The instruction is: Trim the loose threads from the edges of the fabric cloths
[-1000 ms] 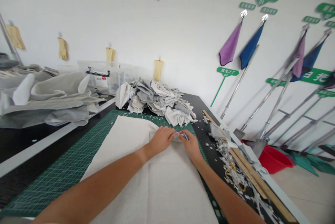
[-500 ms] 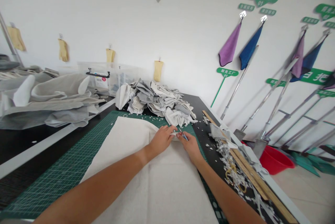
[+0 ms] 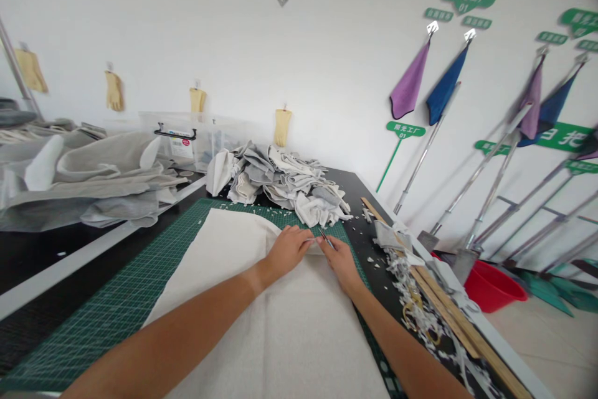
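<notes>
Head camera: left hand [image 3: 286,250] pinches the far edge of a cream fabric sheet [image 3: 289,330] lying on a green gridded cutting mat [image 3: 116,305], right hand [image 3: 340,260] beside it closed around small metal snips [image 3: 325,238].

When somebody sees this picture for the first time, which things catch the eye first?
The hands in the middle: the left hand lies on the far edge of a cream cloth, and the right hand holds a cutting tool beside it. Behind them is a pile of grey cloth pieces; a purple cloth and a blue cloth hang on the wall at right.
</notes>
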`<state>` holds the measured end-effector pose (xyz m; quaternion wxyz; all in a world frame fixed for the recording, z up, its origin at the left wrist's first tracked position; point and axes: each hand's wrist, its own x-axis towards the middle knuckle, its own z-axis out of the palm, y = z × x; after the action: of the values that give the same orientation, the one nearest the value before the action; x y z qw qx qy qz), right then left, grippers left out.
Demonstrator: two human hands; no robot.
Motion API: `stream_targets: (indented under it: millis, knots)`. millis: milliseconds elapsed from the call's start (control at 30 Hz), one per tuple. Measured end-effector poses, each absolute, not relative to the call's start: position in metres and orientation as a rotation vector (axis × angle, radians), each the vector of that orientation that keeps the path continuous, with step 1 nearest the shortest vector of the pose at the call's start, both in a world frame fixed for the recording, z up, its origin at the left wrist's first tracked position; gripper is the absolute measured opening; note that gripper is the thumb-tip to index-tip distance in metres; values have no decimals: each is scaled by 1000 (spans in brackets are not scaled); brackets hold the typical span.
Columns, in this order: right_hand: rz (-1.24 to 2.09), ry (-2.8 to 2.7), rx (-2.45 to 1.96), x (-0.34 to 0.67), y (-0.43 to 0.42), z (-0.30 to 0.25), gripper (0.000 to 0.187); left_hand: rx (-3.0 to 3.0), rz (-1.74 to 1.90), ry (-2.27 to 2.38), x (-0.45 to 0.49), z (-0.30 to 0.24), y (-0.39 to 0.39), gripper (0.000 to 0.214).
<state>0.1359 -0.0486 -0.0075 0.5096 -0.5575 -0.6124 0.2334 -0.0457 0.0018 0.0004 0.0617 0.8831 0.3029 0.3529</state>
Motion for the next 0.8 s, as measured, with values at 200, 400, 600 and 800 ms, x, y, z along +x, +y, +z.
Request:
stream_targets:
  millis: [200, 400, 600, 800]
  knots:
    - [571, -1507, -1371, 138, -43, -15, 42, 2674, 1105, 905, -47, 3, 0, 23]
    - [479, -1469, -1351, 140, -43, -16, 38, 2600, 1101, 916, -44, -3, 4, 31]
    - [534, -1496, -1355, 139, -46, -11, 41, 2604, 1084, 896, -45, -1, 4, 25]
    - [567, -1471, -1410, 141, -43, -16, 45, 2664, 1098, 849, -46, 4, -2, 23]
